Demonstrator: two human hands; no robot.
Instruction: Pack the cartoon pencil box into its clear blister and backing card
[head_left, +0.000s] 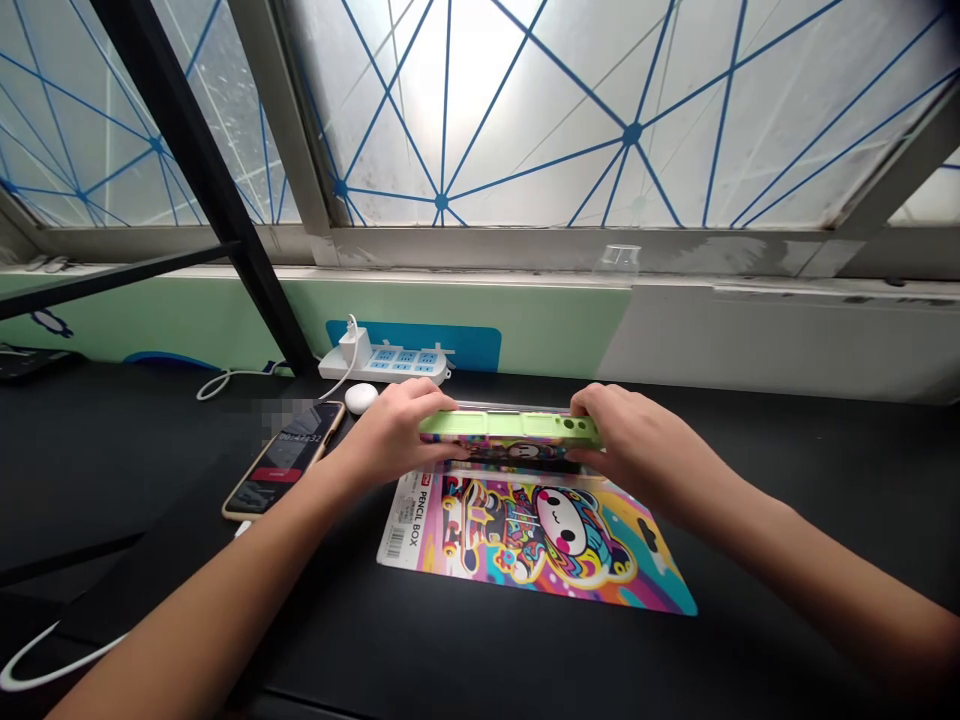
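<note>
A pencil box (517,427) with a light green edge and a colourful printed side stands on its long side on the black desk. At its left end my left hand (401,430) is closed, thumb below and fingers on top. The right end is gripped by my right hand (626,435) in the same way. Directly in front of the box lies a bright printed backing card (540,545) marked "PENCIL BOX", with a cartoon figure and a hanging hole. Where box and card meet is partly hidden, so I cannot tell whether they are joined.
Left of my left hand lies a phone (285,460). Behind it are a white earbud case (361,398) and a power strip (390,362) with a plugged-in charger (355,345). A black metal frame (217,200) slants down at the left, before the window.
</note>
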